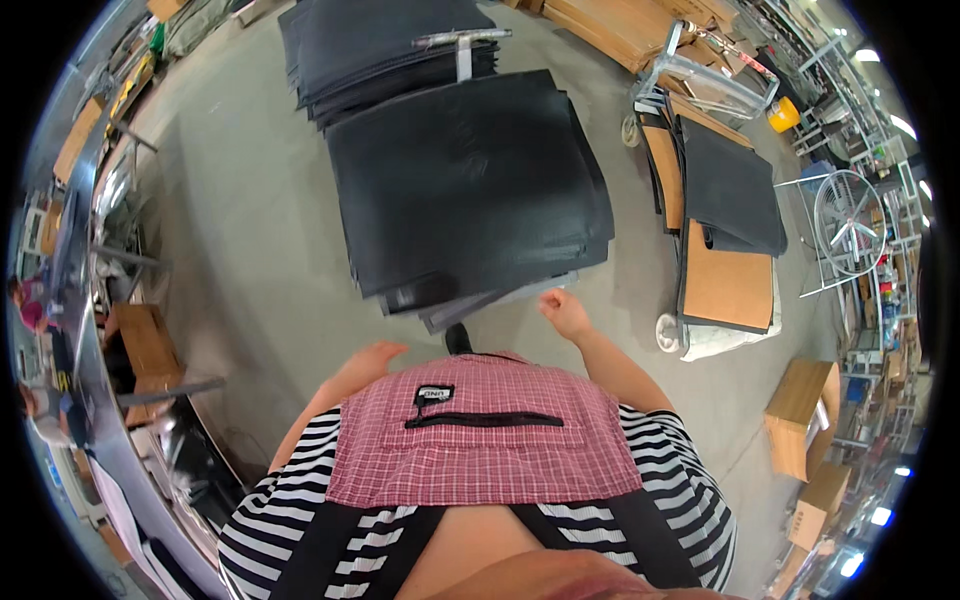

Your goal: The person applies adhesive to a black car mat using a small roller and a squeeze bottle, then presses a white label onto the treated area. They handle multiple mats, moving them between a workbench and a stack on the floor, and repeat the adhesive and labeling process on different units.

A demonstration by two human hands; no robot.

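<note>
Shirt (682, 470), hands (566, 313), black sheets (465, 185) beyond.

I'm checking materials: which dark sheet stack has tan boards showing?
The right stack: tan boards show there, unlike the middle stack or far stack.

Black sheets (465, 185): stacked flat, edges uneven.

You are holding out two bare hands, a left hand (378, 356) and a right hand (566, 313). Beyond them, two black stacks are lying, a nearer stack (465, 185) and a farther stack (385, 40). Right of your right hand, one black-and-brown stack (728, 285), one fan (852, 228) and two boxes (798, 392) are standing.
</note>
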